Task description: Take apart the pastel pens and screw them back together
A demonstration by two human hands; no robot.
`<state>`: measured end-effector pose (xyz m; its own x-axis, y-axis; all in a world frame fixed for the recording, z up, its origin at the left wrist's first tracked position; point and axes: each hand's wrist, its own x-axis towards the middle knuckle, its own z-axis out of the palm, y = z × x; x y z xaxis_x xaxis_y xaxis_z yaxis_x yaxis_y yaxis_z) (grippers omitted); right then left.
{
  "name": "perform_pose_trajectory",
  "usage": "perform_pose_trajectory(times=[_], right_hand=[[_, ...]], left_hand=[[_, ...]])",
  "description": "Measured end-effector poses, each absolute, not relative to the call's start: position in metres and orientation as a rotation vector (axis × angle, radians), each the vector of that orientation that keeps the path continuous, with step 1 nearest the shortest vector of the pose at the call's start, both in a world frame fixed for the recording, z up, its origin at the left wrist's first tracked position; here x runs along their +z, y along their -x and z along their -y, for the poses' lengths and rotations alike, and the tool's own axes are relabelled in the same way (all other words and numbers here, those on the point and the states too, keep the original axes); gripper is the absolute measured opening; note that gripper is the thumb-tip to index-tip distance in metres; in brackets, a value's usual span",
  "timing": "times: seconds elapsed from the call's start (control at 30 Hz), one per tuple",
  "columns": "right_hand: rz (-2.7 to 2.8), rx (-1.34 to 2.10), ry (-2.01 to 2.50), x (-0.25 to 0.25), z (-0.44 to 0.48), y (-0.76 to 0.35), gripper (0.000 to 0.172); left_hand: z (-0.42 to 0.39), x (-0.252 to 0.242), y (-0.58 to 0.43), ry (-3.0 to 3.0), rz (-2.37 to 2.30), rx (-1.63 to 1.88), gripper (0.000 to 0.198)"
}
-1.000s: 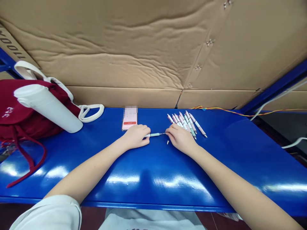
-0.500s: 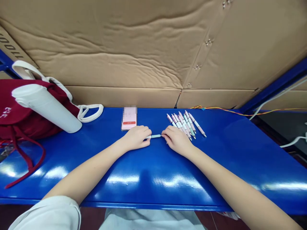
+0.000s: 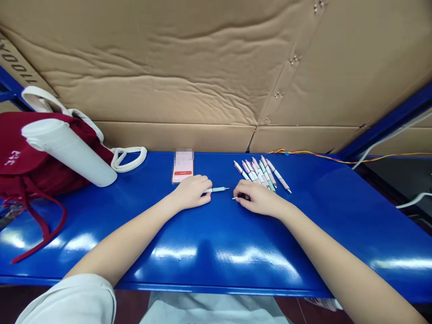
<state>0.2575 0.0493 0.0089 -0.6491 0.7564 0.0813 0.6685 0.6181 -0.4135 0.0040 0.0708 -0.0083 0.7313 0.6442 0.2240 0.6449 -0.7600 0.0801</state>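
Note:
My left hand (image 3: 193,191) is closed around a pale green and white pen (image 3: 218,189), which lies level and points right. From the pen's right end juts a thin bare tip. A short gap away, my right hand (image 3: 258,197) pinches a small silvery pen tip (image 3: 235,198) between thumb and fingers. Just behind the right hand lie several pink, white and green click pens (image 3: 270,171) in a loose pile, their metal tips toward me. The right hand hides part of the pile.
A phone (image 3: 183,168) with a lit screen lies behind my left hand. At left sit a dark red bag (image 3: 20,148) and a white cylinder (image 3: 72,153). Cardboard (image 3: 189,90) walls off the back of the blue table (image 3: 209,238). Thin coloured wires (image 3: 313,153) run along the back right.
The right hand has moved away to the right from the pen's end with the small metal tip in its fingers. The pen's thin point now shows. My left hand has barely moved.

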Motion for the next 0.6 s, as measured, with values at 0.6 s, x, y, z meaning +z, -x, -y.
perform_pose_trajectory(times=[0.6], right_hand=[[2.246, 0.544, 1.425, -0.007, -0.05, -0.239, 0.013]], left_hand=[[-0.065, -0.007, -0.01, 2.882, 0.951, -0.411, 0.017]])
